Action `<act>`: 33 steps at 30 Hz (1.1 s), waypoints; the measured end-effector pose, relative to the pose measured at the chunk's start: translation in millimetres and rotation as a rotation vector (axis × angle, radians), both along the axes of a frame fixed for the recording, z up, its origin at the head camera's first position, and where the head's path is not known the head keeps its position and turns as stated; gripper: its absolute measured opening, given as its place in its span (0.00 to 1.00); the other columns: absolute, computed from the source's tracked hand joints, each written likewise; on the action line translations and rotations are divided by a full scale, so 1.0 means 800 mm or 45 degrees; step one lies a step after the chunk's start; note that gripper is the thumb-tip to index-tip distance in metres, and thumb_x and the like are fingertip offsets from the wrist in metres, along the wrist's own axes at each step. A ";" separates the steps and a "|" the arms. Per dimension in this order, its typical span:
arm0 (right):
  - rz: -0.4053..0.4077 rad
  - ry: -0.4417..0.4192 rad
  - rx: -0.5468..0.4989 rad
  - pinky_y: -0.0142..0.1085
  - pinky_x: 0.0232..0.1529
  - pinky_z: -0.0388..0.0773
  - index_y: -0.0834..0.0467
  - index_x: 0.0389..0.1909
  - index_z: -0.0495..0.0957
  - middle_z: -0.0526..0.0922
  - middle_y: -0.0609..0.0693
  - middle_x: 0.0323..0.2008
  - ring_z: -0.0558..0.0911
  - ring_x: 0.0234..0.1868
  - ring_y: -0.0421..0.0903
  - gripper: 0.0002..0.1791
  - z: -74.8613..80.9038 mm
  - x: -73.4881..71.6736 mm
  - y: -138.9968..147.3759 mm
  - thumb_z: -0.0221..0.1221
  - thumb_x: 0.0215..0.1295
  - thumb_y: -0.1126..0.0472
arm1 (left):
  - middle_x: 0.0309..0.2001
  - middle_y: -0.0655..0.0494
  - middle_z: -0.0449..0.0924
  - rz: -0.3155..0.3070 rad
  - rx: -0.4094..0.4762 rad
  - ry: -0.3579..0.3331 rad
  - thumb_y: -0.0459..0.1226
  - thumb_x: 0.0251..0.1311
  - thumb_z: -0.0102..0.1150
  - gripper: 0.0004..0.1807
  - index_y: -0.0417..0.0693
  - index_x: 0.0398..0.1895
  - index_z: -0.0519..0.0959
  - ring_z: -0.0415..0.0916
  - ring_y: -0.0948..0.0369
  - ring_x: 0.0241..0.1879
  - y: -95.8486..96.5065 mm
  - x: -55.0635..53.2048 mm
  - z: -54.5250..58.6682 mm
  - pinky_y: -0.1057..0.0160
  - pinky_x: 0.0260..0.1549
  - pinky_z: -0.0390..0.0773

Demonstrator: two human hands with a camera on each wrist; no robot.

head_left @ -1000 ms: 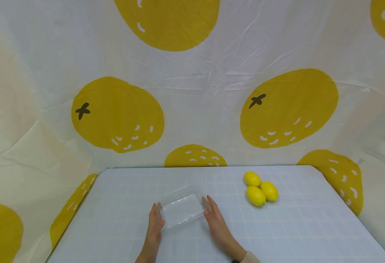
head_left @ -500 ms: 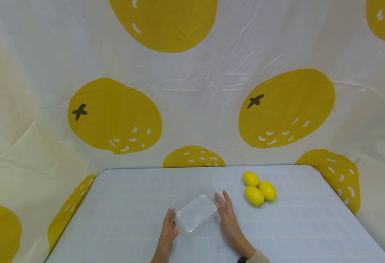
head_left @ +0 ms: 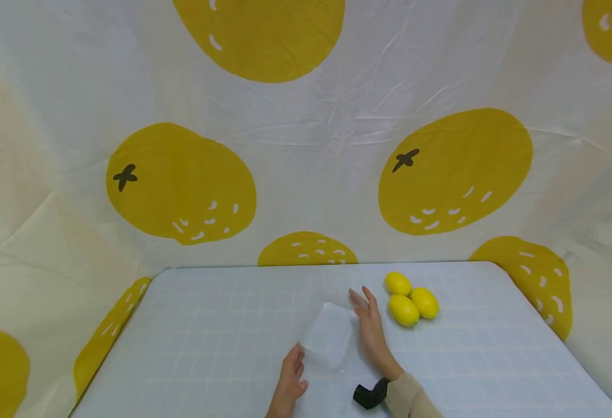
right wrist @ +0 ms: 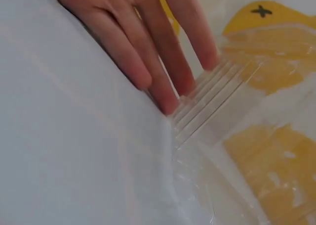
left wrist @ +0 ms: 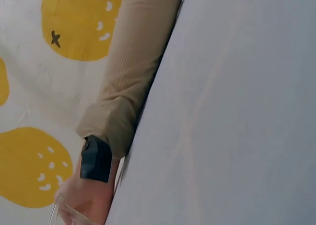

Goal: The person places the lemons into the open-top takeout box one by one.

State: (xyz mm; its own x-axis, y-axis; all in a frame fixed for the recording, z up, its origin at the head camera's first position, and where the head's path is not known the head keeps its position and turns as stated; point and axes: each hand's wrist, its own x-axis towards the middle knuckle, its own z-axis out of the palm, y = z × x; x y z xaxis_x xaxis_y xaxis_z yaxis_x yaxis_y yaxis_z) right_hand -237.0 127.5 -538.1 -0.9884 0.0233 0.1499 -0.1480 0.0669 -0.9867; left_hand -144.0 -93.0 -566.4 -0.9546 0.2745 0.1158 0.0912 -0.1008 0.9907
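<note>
A clear plastic container (head_left: 329, 337) sits between the two hands at mid-table in the head view, turned at an angle. My left hand (head_left: 287, 383) is at its near left corner, fingers extended and thumb held apart. At its right side, the fairly straight fingers of my right hand (head_left: 370, 328) lie along the wall. In the right wrist view, fingers (right wrist: 160, 86) touch the ribbed wall of the clear container (right wrist: 207, 106). Only a small edge of the container (left wrist: 74, 212) shows in the left wrist view, in front of a hand (left wrist: 86, 198).
Three yellow lemons (head_left: 404, 310) lie clustered right of my right hand. A pale checked cloth (head_left: 206, 342) covers the table. Behind it hangs a white curtain (head_left: 316, 174) printed with big yellow fruit. A black device (head_left: 370, 395) is strapped to the right wrist.
The container has moved right and rotated counterclockwise between the hands. My left hand has shifted right and nearer; the right hand has moved right and a little farther away. The lemons stay put.
</note>
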 end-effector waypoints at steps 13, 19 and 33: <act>0.135 -0.015 -0.139 0.22 0.61 0.66 0.64 0.70 0.64 0.76 0.60 0.63 0.71 0.67 0.53 0.24 0.002 -0.046 0.020 0.45 0.80 0.56 | 0.71 0.18 0.39 -0.074 -0.002 -0.031 0.47 0.63 0.62 0.54 0.20 0.72 0.40 0.41 0.28 0.71 0.023 0.027 0.032 0.74 0.64 0.58; 0.145 -0.036 -0.239 0.21 0.59 0.67 0.67 0.69 0.64 0.75 0.64 0.62 0.71 0.67 0.55 0.24 0.000 -0.049 0.016 0.45 0.80 0.58 | 0.67 0.12 0.34 -0.118 0.141 0.073 0.34 0.63 0.55 0.46 0.14 0.68 0.38 0.54 0.83 0.65 0.022 0.024 0.025 0.79 0.61 0.55; 0.120 -0.132 -0.184 0.40 0.71 0.58 0.60 0.69 0.66 0.77 0.56 0.62 0.70 0.68 0.47 0.25 0.004 -0.042 0.015 0.48 0.78 0.52 | 0.69 0.14 0.27 -0.140 0.199 0.059 0.30 0.66 0.50 0.44 0.16 0.69 0.34 0.48 0.83 0.67 0.021 0.027 0.026 0.80 0.61 0.52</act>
